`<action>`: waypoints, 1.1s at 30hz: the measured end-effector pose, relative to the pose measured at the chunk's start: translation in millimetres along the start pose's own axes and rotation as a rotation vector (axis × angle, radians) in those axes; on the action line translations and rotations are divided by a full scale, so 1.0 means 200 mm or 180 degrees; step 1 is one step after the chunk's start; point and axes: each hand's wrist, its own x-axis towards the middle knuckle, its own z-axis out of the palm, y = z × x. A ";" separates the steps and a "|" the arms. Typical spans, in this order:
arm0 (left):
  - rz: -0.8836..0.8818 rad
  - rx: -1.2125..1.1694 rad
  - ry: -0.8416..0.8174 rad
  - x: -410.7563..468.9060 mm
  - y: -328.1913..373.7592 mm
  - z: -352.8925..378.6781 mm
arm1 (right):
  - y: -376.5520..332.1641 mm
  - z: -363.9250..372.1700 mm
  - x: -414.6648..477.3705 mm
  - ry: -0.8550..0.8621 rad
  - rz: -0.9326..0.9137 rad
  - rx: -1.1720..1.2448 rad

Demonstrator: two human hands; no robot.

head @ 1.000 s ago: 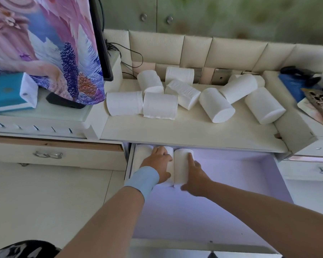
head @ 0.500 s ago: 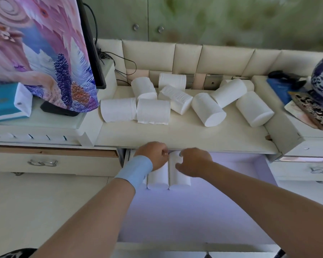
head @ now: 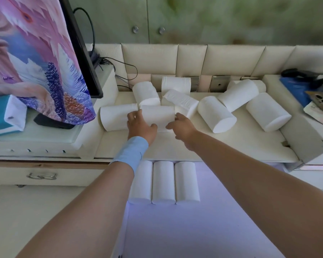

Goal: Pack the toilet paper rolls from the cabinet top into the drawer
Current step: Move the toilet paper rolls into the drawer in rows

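Here we go: our left hand (head: 142, 127) and right hand (head: 183, 128) cup the ends of one toilet paper roll (head: 158, 118) on the cabinet top (head: 231, 146). Three packed rolls (head: 163, 183) lie in the drawer (head: 194, 229) at six o'clock. We reckon it's light, soft and squashy, so grip the ends gently.

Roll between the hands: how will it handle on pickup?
Probably light and soft: the roll looks like wound paper, so squeezing by the left hand and right hand may dent it. It lies on its side on the cabinet top, so it could roll if nudged.
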 end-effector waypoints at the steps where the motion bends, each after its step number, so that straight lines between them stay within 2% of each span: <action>1: -0.0040 -0.0058 -0.0016 0.01 0.00 0.00 | -0.01 0.01 0.01 0.0045 0.0018 0.0130; 4: -0.0163 -0.0269 -0.0034 0.03 0.01 -0.02 | 0.00 0.03 0.02 0.0321 0.0232 0.0507; 7: -0.0362 -0.0427 -0.0024 0.04 -0.01 -0.05 | 0.03 0.03 -0.01 0.0332 0.0436 0.0334; 10: -0.0509 -0.0574 -0.0044 0.01 -0.04 -0.06 | 0.06 0.02 -0.06 0.0236 0.0601 -0.0230; 12: -0.0560 -0.0669 -0.0184 -0.01 -0.06 -0.05 | 0.07 0.01 -0.08 0.0414 0.0495 -0.1085; 14: -0.0616 -0.0588 -0.0331 -0.04 -0.05 -0.04 | 0.08 -0.01 -0.10 0.0525 0.0315 -0.1438; 16: -0.0704 -0.0564 -0.0409 -0.08 -0.04 -0.04 | 0.09 -0.02 -0.13 0.0268 0.0235 -0.1228; 19: -0.0809 -0.1009 -0.0562 -0.16 -0.01 -0.02 | 0.11 -0.01 -0.20 -0.0161 0.0390 -0.0955; 23: -0.0839 -0.1511 -0.0706 -0.28 -0.01 0.00 | 0.15 0.00 -0.28 -0.0393 0.0398 -0.1123; 25: -0.1193 -0.1942 -0.1069 -0.34 -0.01 0.00 | 0.16 -0.04 -0.32 -0.0376 0.0361 -0.0986; 27: -0.1542 -0.2295 -0.1685 -0.39 0.01 -0.01 | 0.17 -0.11 -0.38 -0.0298 0.0276 -0.0838; 29: -0.1520 -0.2356 -0.2085 -0.44 0.04 -0.01 | 0.17 -0.18 -0.44 -0.0259 0.0302 -0.0661; 33: -0.1328 -0.2084 -0.2306 -0.55 0.09 0.04 | 0.24 -0.32 -0.56 -0.0511 0.0596 -0.0723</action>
